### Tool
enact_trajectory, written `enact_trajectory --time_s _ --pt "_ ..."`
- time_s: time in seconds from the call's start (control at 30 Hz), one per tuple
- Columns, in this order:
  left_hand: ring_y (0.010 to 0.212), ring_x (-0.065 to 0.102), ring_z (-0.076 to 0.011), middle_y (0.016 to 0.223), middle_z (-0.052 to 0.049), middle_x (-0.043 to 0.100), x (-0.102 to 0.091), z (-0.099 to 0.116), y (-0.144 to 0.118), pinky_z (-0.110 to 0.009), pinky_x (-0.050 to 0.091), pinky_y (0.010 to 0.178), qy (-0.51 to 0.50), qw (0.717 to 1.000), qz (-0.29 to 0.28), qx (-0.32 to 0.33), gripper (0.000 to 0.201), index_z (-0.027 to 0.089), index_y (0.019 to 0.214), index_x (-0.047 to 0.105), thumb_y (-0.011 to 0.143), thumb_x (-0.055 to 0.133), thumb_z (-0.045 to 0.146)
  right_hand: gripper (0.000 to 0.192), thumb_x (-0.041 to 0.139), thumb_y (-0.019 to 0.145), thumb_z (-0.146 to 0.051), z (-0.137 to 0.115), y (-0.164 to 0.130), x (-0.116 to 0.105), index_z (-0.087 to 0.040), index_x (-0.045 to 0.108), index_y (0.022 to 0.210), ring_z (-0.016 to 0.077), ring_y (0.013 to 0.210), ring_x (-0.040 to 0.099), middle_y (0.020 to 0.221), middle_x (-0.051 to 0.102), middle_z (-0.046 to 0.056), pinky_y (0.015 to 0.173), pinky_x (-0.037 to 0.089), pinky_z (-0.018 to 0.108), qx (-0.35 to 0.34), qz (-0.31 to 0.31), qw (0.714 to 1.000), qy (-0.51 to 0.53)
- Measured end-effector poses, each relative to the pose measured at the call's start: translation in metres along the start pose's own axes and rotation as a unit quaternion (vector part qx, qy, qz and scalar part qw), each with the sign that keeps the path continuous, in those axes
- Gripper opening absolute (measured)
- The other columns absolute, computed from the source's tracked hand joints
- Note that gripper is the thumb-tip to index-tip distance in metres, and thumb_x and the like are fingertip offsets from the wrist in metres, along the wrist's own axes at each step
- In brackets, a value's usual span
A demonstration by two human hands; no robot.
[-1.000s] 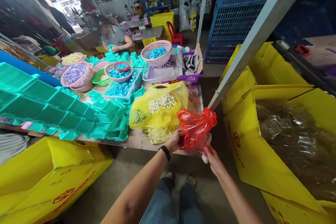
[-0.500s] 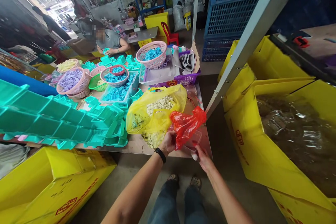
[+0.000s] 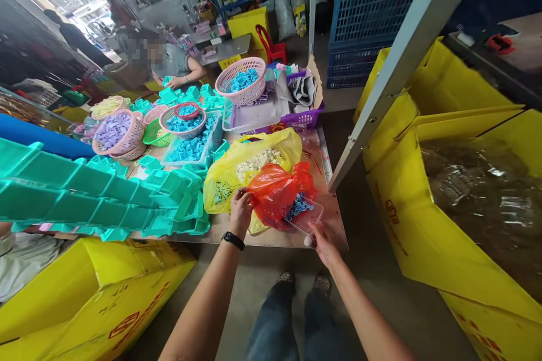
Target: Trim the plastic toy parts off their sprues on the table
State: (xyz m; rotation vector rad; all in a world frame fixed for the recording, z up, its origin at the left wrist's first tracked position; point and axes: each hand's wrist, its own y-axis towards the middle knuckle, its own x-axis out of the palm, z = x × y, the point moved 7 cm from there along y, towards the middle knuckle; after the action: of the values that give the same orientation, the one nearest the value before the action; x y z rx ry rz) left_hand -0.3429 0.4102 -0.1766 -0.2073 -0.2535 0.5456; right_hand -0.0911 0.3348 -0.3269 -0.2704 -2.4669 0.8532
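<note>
My left hand grips the edge of a red plastic bag lying on the table's near corner. My right hand holds a clear plastic scoop by its white handle, its mouth pushed into the red bag with several small blue parts in it. Behind the red bag sits a yellow bag full of small white parts.
Teal plastic trays are stacked on the table's left. Pink baskets of blue and purple parts stand further back. Another person sits at the far end. Yellow cartons flank me right and lower left; a metal post slants past.
The red bag has come down from mid-air onto the table. My left hand shifted to its left edge, and the scoop in my right hand now holds blue parts at the bag's mouth.
</note>
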Motion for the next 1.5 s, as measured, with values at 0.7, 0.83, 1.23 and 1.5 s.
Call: enact_trajectory --time_s 0.7,0.83,1.23,1.5 --pt "0.064 0.053 -0.0127 0.071 0.003 0.052 0.024 -0.025 -0.048 -0.025 0.047 0.064 0.179 0.979 -0.063 0.07 0.023 0.022 0.078 0.049 0.077 0.063 0.041 0.058 0.086 0.061 -0.043 0.012 -0.005 0.013 -0.025 0.066 0.113 0.0214 0.062 0.073 0.085 0.081 0.003 0.05 0.049 0.027 0.049 -0.036 0.996 0.07" --pt "0.06 0.053 -0.0101 0.071 0.006 0.05 0.011 -0.01 -0.039 -0.024 0.05 0.06 0.094 0.994 -0.046 0.033 0.034 0.024 0.082 0.043 0.069 0.067 0.045 0.059 0.086 0.059 -0.046 0.012 -0.006 0.013 -0.025 0.066 0.111 0.019 0.06 0.071 0.087 0.081 0.004 0.051 0.047 0.025 0.049 -0.047 0.995 0.079" --pt "0.065 0.051 -0.012 0.071 0.002 0.053 0.009 0.035 -0.038 -0.023 0.044 0.061 0.113 0.984 -0.037 0.131 0.026 0.022 0.072 0.052 0.07 0.073 0.037 0.059 0.084 0.062 -0.049 -0.002 -0.012 0.033 -0.026 0.067 0.113 0.019 0.066 0.072 0.093 0.081 0.004 0.058 0.048 0.027 0.043 -0.094 0.993 0.063" --pt "0.118 0.055 -0.0272 0.122 -0.011 0.051 0.043 0.053 -0.061 -0.044 0.051 0.101 0.46 0.813 -0.105 0.342 0.04 0.021 0.116 0.058 0.077 0.067 0.016 0.046 0.087 0.056 -0.049 -0.007 -0.015 0.041 -0.023 0.069 0.09 0.0161 0.058 0.065 0.074 0.076 0.0 0.055 0.044 0.025 0.028 -0.081 0.995 0.044"
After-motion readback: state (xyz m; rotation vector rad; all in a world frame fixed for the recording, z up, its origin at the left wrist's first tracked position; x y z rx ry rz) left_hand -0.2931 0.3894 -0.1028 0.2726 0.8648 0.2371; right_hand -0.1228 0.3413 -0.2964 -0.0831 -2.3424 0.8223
